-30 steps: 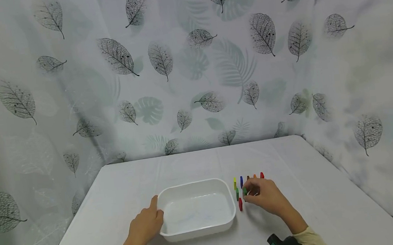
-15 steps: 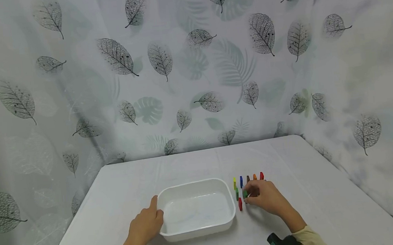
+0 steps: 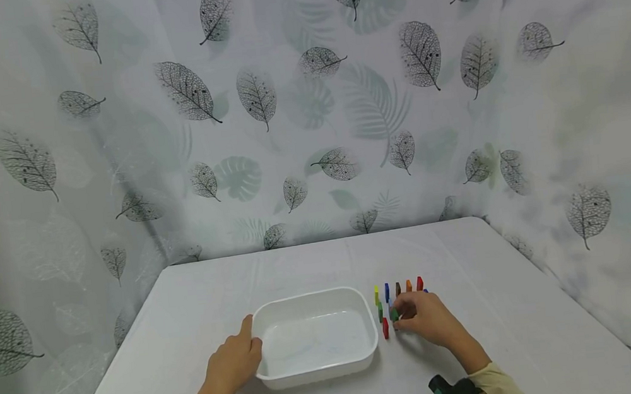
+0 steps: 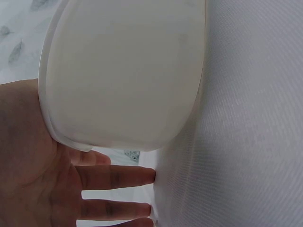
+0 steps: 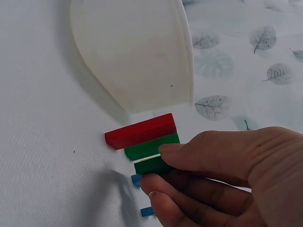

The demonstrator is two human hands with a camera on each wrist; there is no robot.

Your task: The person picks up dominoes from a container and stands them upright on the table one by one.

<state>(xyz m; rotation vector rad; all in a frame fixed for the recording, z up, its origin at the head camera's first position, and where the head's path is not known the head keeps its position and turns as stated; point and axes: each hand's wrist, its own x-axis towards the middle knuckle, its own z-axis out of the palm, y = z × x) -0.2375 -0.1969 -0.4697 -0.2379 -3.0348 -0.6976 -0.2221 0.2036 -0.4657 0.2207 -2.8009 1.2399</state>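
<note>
A white plastic tub (image 3: 318,374) stands on the table, its inside bare. My left hand (image 3: 234,360) rests against the tub's left end; in the left wrist view its fingers (image 4: 118,177) extend straight below the rim, tips at the tabletop. My right hand (image 3: 427,319) pinches a small dark green block (image 5: 152,165) between thumb and fingertips, just right of the tub. Close beside that block lie another green block (image 5: 142,149) and a red block (image 5: 142,131). Two blue pieces (image 5: 147,212) show partly behind the right fingers.
Behind the right hand stand small blocks: yellow (image 3: 377,295), blue (image 3: 387,292), brown (image 3: 398,288), orange (image 3: 408,286) and red (image 3: 419,283). The white table (image 3: 299,265) is enclosed by leaf-print curtains (image 3: 307,115). A black wrist device (image 3: 454,391) sits at the right sleeve.
The pinched dark green block has tilted and shifted very slightly right and down with the fingertips. A light blue piece behind it shows more. The left hand and tub stay put.
</note>
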